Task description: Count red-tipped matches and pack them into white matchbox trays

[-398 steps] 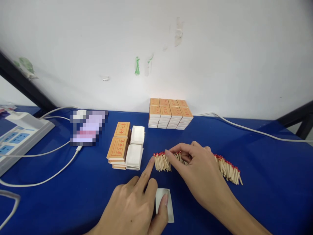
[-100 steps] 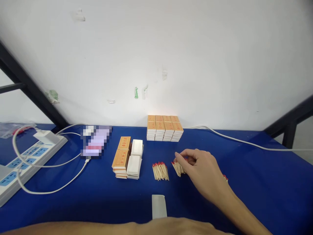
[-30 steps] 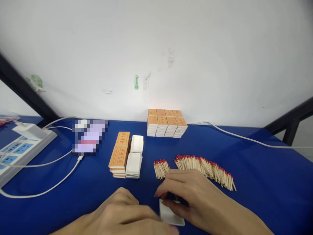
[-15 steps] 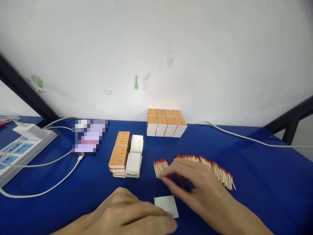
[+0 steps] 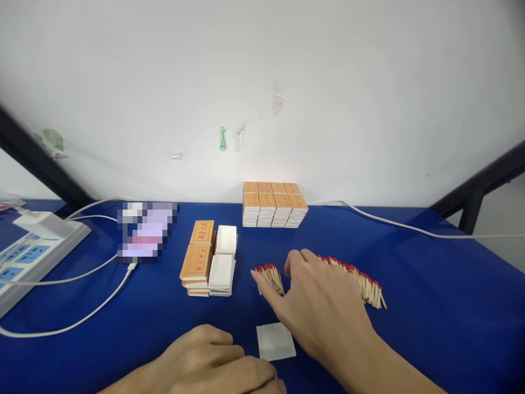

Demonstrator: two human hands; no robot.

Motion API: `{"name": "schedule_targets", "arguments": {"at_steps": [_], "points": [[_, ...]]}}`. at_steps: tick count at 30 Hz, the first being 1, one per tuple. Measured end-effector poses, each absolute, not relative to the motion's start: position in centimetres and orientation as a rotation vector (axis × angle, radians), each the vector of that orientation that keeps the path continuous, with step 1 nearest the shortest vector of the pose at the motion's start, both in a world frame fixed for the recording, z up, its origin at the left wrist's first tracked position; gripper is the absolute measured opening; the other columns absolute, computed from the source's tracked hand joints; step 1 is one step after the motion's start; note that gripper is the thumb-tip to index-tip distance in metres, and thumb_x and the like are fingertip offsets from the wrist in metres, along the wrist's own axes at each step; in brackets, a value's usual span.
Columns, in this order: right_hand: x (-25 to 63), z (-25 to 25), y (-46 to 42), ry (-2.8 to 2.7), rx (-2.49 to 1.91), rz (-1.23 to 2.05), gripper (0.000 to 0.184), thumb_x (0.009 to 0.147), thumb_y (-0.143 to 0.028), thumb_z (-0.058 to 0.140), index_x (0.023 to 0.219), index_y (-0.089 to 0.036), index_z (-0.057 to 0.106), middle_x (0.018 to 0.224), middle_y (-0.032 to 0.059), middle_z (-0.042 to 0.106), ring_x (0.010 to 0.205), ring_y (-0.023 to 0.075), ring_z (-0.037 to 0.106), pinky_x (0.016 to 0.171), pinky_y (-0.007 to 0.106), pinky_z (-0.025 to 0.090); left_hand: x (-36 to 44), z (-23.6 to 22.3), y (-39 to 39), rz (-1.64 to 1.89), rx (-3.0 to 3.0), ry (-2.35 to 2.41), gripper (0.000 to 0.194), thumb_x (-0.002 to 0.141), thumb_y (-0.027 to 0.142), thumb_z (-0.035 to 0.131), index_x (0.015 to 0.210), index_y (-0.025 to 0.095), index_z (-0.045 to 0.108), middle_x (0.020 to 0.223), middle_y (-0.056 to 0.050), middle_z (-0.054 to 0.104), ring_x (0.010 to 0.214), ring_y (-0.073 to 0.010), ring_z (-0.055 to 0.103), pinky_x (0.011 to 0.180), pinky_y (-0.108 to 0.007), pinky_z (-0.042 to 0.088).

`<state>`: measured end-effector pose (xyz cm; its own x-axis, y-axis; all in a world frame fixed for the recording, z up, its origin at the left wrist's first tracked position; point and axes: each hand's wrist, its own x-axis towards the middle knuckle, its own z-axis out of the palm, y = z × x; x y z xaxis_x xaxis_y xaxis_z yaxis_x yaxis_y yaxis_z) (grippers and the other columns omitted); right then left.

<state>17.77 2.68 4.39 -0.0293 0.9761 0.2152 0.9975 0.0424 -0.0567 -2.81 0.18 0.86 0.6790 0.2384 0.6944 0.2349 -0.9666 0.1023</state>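
My right hand (image 5: 320,298) is over the matches with thumb and fingers spread apart. Its thumb reaches along the small cluster of red-headed matches (image 5: 271,279); the fingers bend down beside the larger row of matches (image 5: 371,287), partly hiding it. My left hand (image 5: 221,364) lies low at the front with its fingers curled together; the fingertips are hidden, so I cannot see whether they hold anything. Just beyond those fingers, between both hands, lies a whitish matchbox tray (image 5: 275,341), flat on the blue table (image 5: 172,306).
Left of the small cluster stand stacked orange matchboxes (image 5: 197,261) beside white trays (image 5: 222,271). A block of matchboxes (image 5: 274,203) sits against the wall. A blurred phone (image 5: 153,230), cables and a power strip (image 5: 33,254) occupy the left side.
My right hand has opened from a near pinch, its thumb shifting left over the small match cluster. My left hand has drawn slightly back from the tray, uncovering more of it.
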Motion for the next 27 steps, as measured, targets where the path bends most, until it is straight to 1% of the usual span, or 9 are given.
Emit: {"name": "schedule_targets", "arguments": {"at_steps": [4, 6, 9, 11, 14, 17, 21, 24, 27], "points": [[16.3, 5.3, 3.4, -2.224, -2.187, -0.114, 0.062, 0.100, -0.075, 0.056, 0.085, -0.017, 0.072, 0.078, 0.0186, 0.072, 0.063, 0.0307, 0.071, 0.052, 0.037, 0.041, -2.9, -0.6, 0.2, 1.219, 2.914, 0.399, 0.011, 0.109, 0.020, 0.069, 0.105, 0.023, 0.078, 0.081, 0.006, 0.080, 0.048, -0.0059, 0.064, 0.053, -0.022, 0.052], [15.9, 5.7, 3.7, -2.243, -2.249, -0.066, 0.057, 0.101, -0.069, 0.060, 0.089, -0.015, 0.074, 0.082, 0.0196, 0.074, 0.069, 0.0313, 0.074, 0.057, 0.038, 0.047, -3.1, -0.7, 0.1, 1.192, 2.948, 0.404, 0.009, 0.108, 0.021, 0.070, 0.106, 0.024, 0.078, 0.084, 0.006, 0.080, 0.048, -0.0061, 0.063, 0.052, -0.023, 0.052], [15.5, 6.1, 4.1, -2.245, -2.313, 0.007, 0.044, 0.104, -0.056, 0.062, 0.093, -0.014, 0.074, 0.090, 0.0196, 0.077, 0.081, 0.0313, 0.078, 0.066, 0.037, 0.053, -3.2, -0.2, 0.0, 1.150, 2.977, 0.439, 0.014, 0.110, 0.020, 0.065, 0.109, 0.025, 0.078, 0.085, 0.005, 0.080, 0.053, -0.0078, 0.067, 0.053, -0.023, 0.054], [15.3, 6.2, 4.2, -2.264, -2.313, 0.048, 0.039, 0.105, -0.050, 0.062, 0.095, -0.014, 0.073, 0.094, 0.0198, 0.077, 0.085, 0.0316, 0.079, 0.069, 0.037, 0.053, -3.1, 0.3, 0.0, 1.155, 2.969, 0.483, 0.017, 0.112, 0.021, 0.059, 0.111, 0.022, 0.076, 0.086, 0.003, 0.081, 0.056, -0.0095, 0.069, 0.053, -0.026, 0.053], [15.1, 6.2, 4.3, -2.299, -2.279, 0.093, 0.031, 0.104, -0.043, 0.063, 0.095, -0.014, 0.072, 0.096, 0.0191, 0.077, 0.086, 0.0324, 0.079, 0.069, 0.038, 0.052, -3.0, 0.7, 0.0, 1.154, 2.922, 0.542, 0.026, 0.118, 0.028, 0.050, 0.114, 0.017, 0.073, 0.088, -0.001, 0.081, 0.061, -0.0130, 0.074, 0.054, -0.031, 0.054], [15.1, 6.1, 4.2, -2.322, -2.233, 0.143, 0.022, 0.102, -0.035, 0.063, 0.096, -0.015, 0.071, 0.096, 0.0171, 0.076, 0.087, 0.0324, 0.078, 0.069, 0.038, 0.051, -3.1, 0.5, 0.0, 1.134, 2.888, 0.572, 0.030, 0.119, 0.031, 0.047, 0.114, 0.015, 0.072, 0.089, -0.002, 0.079, 0.065, -0.0152, 0.077, 0.052, -0.034, 0.053], [15.7, 5.8, 4.1, -2.355, -2.144, 0.195, 0.010, 0.100, -0.024, 0.063, 0.097, -0.017, 0.070, 0.099, 0.0154, 0.074, 0.101, 0.0341, 0.075, 0.076, 0.040, 0.051, -3.2, 0.6, -0.1, 1.115, 2.894, 0.578, 0.027, 0.117, 0.032, 0.051, 0.112, 0.016, 0.072, 0.085, -0.001, 0.076, 0.061, -0.0160, 0.074, 0.048, -0.035, 0.051], [16.6, 5.7, 4.3, -2.404, -2.043, 0.268, 0.007, 0.101, -0.022, 0.065, 0.097, -0.018, 0.069, 0.107, 0.0138, 0.073, 0.104, 0.0321, 0.071, 0.083, 0.042, 0.052, -3.2, 1.3, -0.1, 1.071, 2.912, 0.612, 0.021, 0.114, 0.032, 0.059, 0.111, 0.016, 0.073, 0.085, -0.002, 0.076, 0.062, -0.0157, 0.075, 0.054, -0.032, 0.057], [17.5, 5.7, 4.7, -2.446, -1.942, 0.360, 0.005, 0.102, -0.018, 0.066, 0.098, -0.018, 0.069, 0.110, 0.0114, 0.072, 0.103, 0.0274, 0.069, 0.084, 0.039, 0.053, -3.4, 2.0, -0.1, 1.010, 2.920, 0.643, 0.016, 0.110, 0.031, 0.067, 0.112, 0.016, 0.073, 0.087, -0.003, 0.078, 0.065, -0.0159, 0.077, 0.063, -0.030, 0.064]]}}
